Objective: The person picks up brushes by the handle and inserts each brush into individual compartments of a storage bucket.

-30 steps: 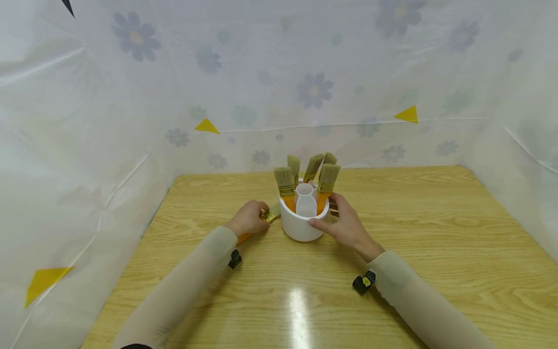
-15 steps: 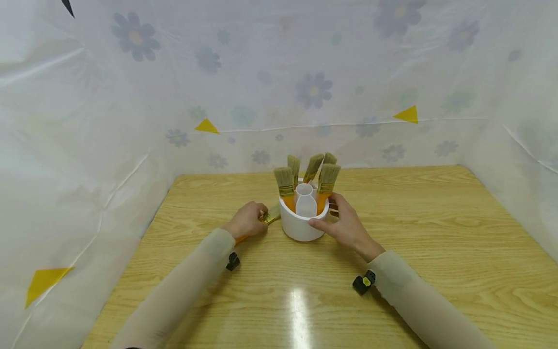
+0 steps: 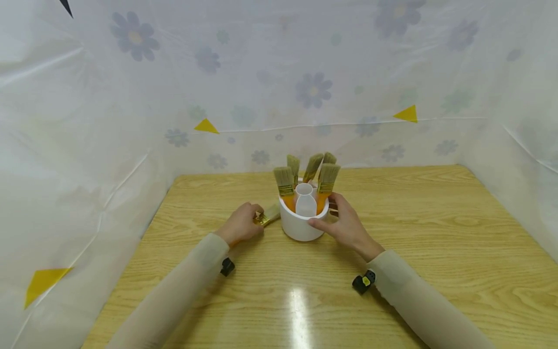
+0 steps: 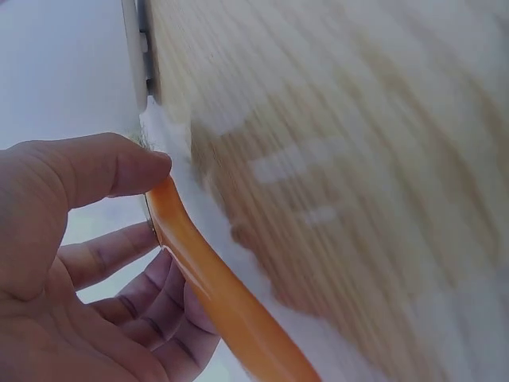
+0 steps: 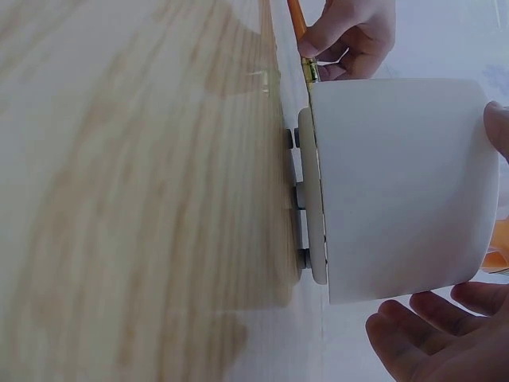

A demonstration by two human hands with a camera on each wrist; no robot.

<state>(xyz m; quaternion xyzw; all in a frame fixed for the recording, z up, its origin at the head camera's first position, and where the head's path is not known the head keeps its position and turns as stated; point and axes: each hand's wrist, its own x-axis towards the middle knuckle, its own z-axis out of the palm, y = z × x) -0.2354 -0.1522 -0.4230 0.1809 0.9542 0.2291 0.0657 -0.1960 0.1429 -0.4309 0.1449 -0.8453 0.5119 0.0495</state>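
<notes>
On the table stands a white round brush holder [image 3: 301, 229] with a central tube [image 3: 306, 205]. Several paintbrushes [image 3: 284, 180] with orange handles lean in it, bristles up. My left hand [image 3: 241, 224] pinches another paintbrush [image 3: 272, 214] by its metal band, low over the table to the holder's left. Its bristles point at the holder's base; whether they touch it I cannot tell. The left wrist view shows its orange handle [image 4: 227, 298] running back under the palm. My right hand [image 3: 348, 228] grips the holder's right side, thumb at the front rim and fingers round the wall.
The wood-grain table [image 3: 392, 300] reaches out on both sides of the holder. Translucent flowered sheeting [image 3: 314, 92] encloses it at the back and sides, with yellow triangles [image 3: 406, 114] on it. The right wrist view shows small dark feet [image 5: 299, 196] under the holder.
My left hand has drawn slightly left and back towards me with the paintbrush, so more of the bristles shows. The right hand and the brush holder have stayed put.
</notes>
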